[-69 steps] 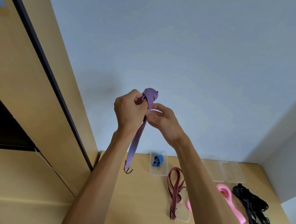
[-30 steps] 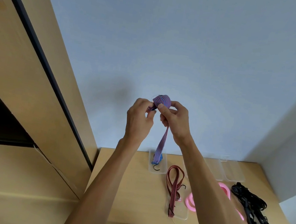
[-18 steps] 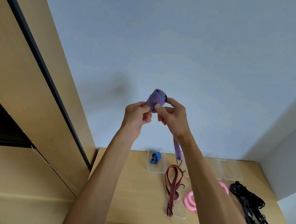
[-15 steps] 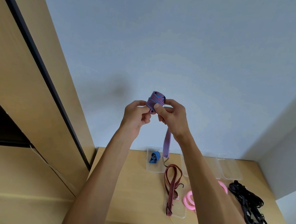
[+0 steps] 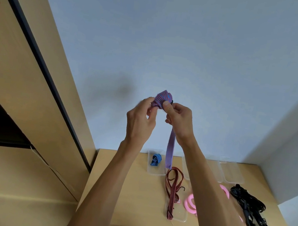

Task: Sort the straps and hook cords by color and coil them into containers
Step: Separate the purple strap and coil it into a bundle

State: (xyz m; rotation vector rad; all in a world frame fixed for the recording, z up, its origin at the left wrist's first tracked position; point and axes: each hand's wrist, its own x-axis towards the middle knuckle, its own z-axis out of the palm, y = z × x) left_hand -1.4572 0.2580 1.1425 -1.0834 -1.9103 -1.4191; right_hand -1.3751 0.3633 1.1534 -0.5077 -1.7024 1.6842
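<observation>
I pinch the purple-and-red striped elastic hook cord (image 5: 162, 99) high above the wooden table (image 5: 125, 186), left hand (image 5: 140, 123) and right hand (image 5: 178, 122) both curled in a tight grip on the coil so the loose tail hangs free for winding.

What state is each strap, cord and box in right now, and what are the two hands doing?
purple striped cord: partly coiled, tail hanging
left hand: pinches the coil
right hand: grips the coil
blue cord: coiled, inside clear box
red striped cord: loose, uncoiled
pink strap: loosely looped on table
black straps: loose pile
</observation>
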